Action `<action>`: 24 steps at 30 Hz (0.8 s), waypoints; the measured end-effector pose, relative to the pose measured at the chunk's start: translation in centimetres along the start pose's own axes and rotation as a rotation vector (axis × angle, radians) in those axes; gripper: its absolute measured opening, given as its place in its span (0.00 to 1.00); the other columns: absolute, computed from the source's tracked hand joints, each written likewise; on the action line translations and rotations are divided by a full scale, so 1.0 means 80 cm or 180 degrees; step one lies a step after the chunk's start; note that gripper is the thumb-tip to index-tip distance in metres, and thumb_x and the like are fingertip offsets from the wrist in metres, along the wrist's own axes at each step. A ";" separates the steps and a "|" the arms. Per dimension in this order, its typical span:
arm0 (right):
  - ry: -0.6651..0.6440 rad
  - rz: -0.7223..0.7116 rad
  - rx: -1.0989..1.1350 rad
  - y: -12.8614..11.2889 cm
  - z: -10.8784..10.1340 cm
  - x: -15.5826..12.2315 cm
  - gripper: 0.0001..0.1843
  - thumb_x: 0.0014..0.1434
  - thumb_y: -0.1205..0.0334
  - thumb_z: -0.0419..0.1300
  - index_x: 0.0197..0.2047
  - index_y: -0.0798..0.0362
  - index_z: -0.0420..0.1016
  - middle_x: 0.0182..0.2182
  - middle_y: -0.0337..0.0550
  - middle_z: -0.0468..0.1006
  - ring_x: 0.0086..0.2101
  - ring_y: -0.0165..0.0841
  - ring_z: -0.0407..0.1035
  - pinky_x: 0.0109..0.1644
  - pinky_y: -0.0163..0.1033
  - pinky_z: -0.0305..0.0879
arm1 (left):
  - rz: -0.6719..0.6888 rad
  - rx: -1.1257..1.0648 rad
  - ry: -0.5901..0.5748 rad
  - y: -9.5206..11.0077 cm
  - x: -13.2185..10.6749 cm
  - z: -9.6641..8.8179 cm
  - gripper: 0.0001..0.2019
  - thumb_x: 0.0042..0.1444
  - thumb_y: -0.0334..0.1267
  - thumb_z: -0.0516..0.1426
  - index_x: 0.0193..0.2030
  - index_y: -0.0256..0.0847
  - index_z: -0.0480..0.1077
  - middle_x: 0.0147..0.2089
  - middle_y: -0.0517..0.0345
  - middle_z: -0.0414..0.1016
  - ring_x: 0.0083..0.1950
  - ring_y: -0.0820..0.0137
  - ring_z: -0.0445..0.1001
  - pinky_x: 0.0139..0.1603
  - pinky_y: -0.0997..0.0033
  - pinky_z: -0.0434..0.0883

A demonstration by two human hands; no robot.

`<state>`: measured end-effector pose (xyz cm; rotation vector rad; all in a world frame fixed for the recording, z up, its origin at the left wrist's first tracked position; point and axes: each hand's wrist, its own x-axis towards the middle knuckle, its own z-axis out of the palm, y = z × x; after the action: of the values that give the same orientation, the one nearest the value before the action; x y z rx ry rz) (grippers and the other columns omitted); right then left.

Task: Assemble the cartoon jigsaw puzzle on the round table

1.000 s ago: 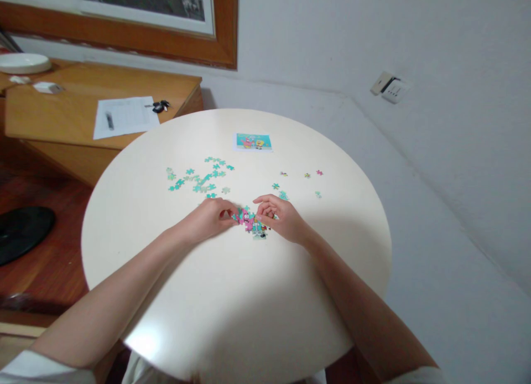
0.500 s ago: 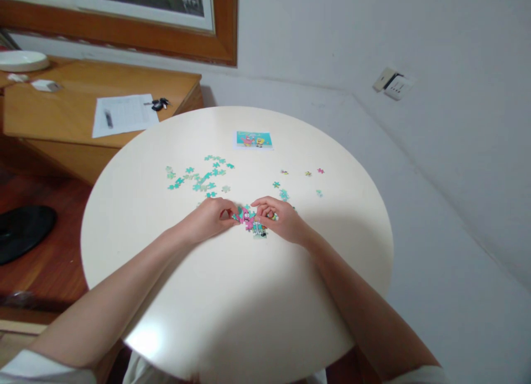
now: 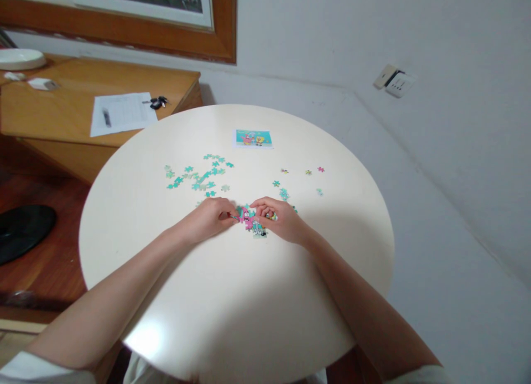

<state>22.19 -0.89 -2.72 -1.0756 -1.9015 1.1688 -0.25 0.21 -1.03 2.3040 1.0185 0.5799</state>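
Observation:
A partly joined jigsaw puzzle (image 3: 248, 221), showing a pink cartoon figure, lies on the round white table (image 3: 232, 295) between my hands. At its left edge my left hand (image 3: 213, 215) is closed, thumb and forefinger pinching a small puzzle piece (image 3: 234, 216). My right hand (image 3: 280, 218) has its fingers curled over the joined part's right side, thumb and forefinger touching it. Those fingers cover some of the pieces there. Bits of yellow and white show beneath the right palm.
Several loose teal pieces (image 3: 203, 176) are spread beyond my left hand. Fewer pieces, among them a pink piece (image 3: 321, 169), lie beyond my right. A picture card (image 3: 253, 139) rests farther back. On the wooden desk (image 3: 62, 113) are a paper sheet (image 3: 124, 115) and keys (image 3: 158, 102).
The small piece in my left fingers has shifted slightly and shows less of its teal face. My right hand stays almost still. The view has moved slightly.

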 end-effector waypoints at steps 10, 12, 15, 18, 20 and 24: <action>-0.0072 0.0023 0.0007 -0.002 0.001 0.000 0.12 0.54 0.62 0.59 0.42 0.54 0.72 0.26 0.37 0.72 0.27 0.26 0.66 0.32 0.33 0.64 | 0.0235 -0.0033 -0.0048 -0.002 0.001 0.004 0.07 0.56 0.31 0.56 0.31 0.38 0.76 0.29 0.57 0.73 0.29 0.76 0.69 0.32 0.77 0.64; -0.0071 0.0015 -0.0006 -0.001 0.001 0.000 0.12 0.54 0.62 0.59 0.42 0.54 0.72 0.27 0.37 0.72 0.27 0.26 0.66 0.32 0.33 0.63 | 0.0264 -0.0021 -0.0034 -0.002 0.001 0.004 0.07 0.56 0.31 0.56 0.31 0.38 0.76 0.29 0.58 0.73 0.29 0.76 0.69 0.32 0.77 0.64; -0.0058 0.0015 -0.0029 -0.001 0.001 0.000 0.11 0.54 0.63 0.59 0.42 0.54 0.72 0.27 0.37 0.73 0.27 0.26 0.66 0.32 0.33 0.64 | 0.0294 0.0023 -0.0010 -0.002 0.001 0.003 0.07 0.56 0.31 0.57 0.30 0.39 0.75 0.28 0.59 0.73 0.30 0.76 0.69 0.33 0.77 0.63; -0.0062 0.0024 -0.0048 -0.001 0.001 0.000 0.11 0.54 0.63 0.59 0.42 0.54 0.72 0.27 0.37 0.74 0.27 0.26 0.66 0.32 0.33 0.64 | 0.0250 0.0075 -0.0023 -0.001 0.000 0.002 0.07 0.57 0.32 0.56 0.29 0.39 0.75 0.28 0.59 0.72 0.29 0.75 0.68 0.32 0.77 0.63; -0.0072 0.0022 -0.0066 -0.002 0.001 0.000 0.11 0.54 0.63 0.59 0.42 0.54 0.72 0.27 0.37 0.74 0.27 0.26 0.66 0.32 0.33 0.64 | 0.0202 0.0077 -0.0039 -0.002 -0.001 0.002 0.07 0.57 0.33 0.56 0.29 0.39 0.75 0.28 0.59 0.73 0.29 0.76 0.68 0.32 0.77 0.63; -0.0062 0.0032 -0.0095 -0.004 0.001 0.000 0.11 0.54 0.63 0.59 0.42 0.54 0.73 0.27 0.37 0.74 0.27 0.26 0.67 0.33 0.33 0.65 | 0.0084 0.0068 -0.0090 -0.005 -0.002 0.001 0.07 0.56 0.35 0.57 0.31 0.40 0.76 0.29 0.59 0.74 0.28 0.75 0.68 0.31 0.77 0.62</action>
<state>22.05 -1.04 -2.43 -1.0947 -1.9361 1.1639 -0.51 0.31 -1.38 2.3408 0.9871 0.5480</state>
